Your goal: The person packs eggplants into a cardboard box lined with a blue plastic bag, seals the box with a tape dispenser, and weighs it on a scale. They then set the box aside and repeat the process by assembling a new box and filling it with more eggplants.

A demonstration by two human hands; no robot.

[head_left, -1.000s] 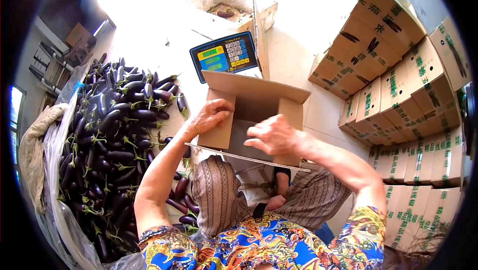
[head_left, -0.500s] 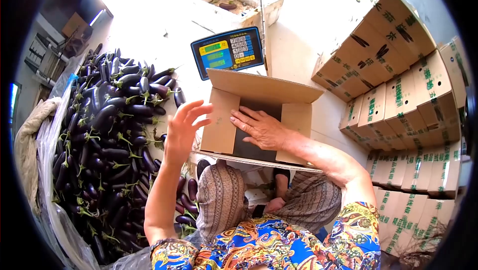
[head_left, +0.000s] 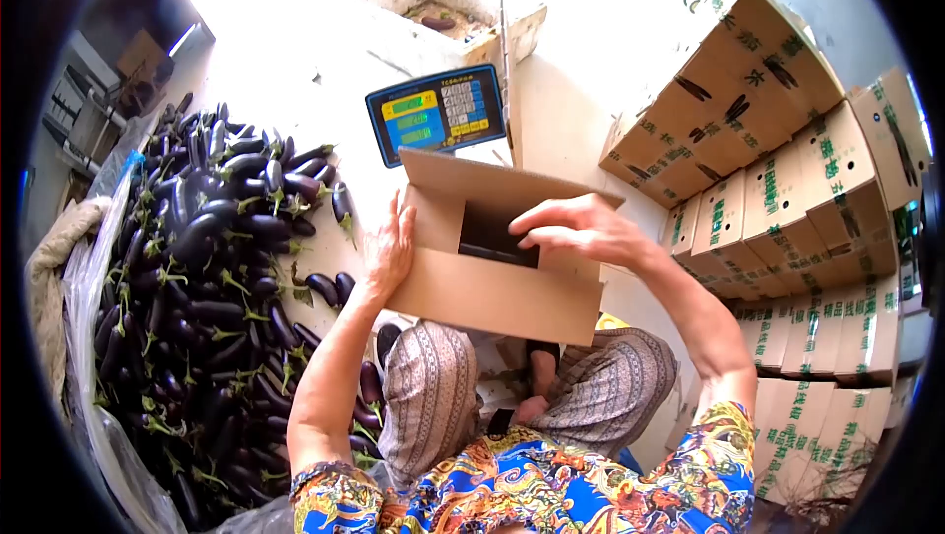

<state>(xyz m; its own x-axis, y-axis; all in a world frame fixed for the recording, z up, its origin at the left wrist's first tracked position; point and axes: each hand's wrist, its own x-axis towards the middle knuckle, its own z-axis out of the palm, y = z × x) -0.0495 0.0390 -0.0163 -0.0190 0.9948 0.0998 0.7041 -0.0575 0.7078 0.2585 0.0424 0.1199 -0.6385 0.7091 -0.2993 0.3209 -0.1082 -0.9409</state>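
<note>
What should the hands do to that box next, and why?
Maybe the right hand should fold the far flap down, I think. The near flap leans over the opening, but the far one sticks up and a dark gap shows between them. The left hand is at the side, so it might steady things.

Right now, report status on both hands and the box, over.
Left hand against the box's left side. Right hand curled above it. Box unsealed; near flap and right hand hide part of its inside.
</note>
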